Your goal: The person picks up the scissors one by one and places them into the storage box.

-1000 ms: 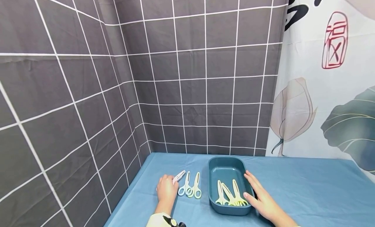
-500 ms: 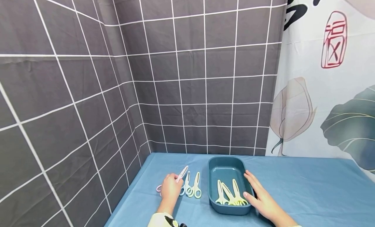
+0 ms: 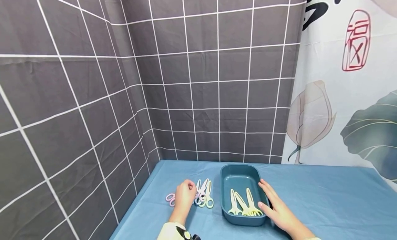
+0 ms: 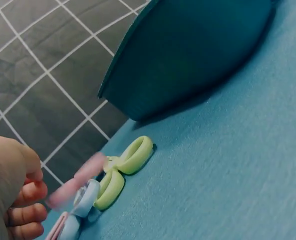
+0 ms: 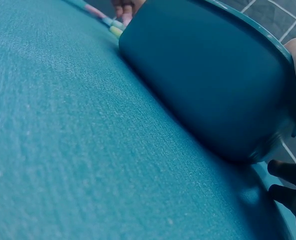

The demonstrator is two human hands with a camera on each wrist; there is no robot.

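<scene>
My left hand [image 3: 185, 198], fingers loosely curled, hovers left of a small row of craft scissors. Just beside its fingers, pink-handled scissors [image 3: 204, 185] overlap blue-handled and green-handled scissors [image 3: 211, 201]; their pink handle [image 4: 83, 175] is blurred in the left wrist view, and the fingers look let go of it. Another pink-handled pair [image 3: 170, 197] pokes out left of the hand, partly hidden by it. My right hand [image 3: 277, 209] rests with extended fingers and thumb along the right side of a teal tray [image 3: 226, 185]. Yellow-green scissors [image 3: 243, 204] lie in the tray's near end.
A blue cloth [image 3: 335, 198] covers the table. Grey curtains with white grid lines [image 3: 204, 95] close off the back and left; a printed white curtain [image 3: 322, 129] hangs at the back right. The tray's wall [image 5: 202, 75] rises between the two hands.
The left hand picked up pink-handled scissors, moved right with them, and they now overlap the blue-handled and green-handled pairs. A second pink pair came into sight behind it. The right hand stayed put.
</scene>
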